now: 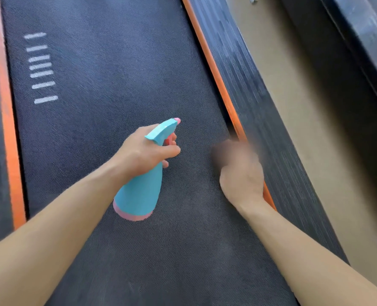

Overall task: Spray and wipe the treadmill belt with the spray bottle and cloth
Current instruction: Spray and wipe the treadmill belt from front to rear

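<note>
Gripping the spray bottle (141, 173), the left hand (142, 151) was wrapped around its neck, one finger on the pink trigger, nozzle aimed away over the treadmill belt (108, 69). Bottle: turquoise body, pink base band, held tilted above the belt's middle. Right hand (240, 171): low at the belt's right edge, beside the orange strip (214, 69); fingers blurred, so spread or curled could not be told. Cloth: not made out. White dash marks (41, 67): far left of belt. Ribbed black side rail (258, 96): right of strip.
</note>
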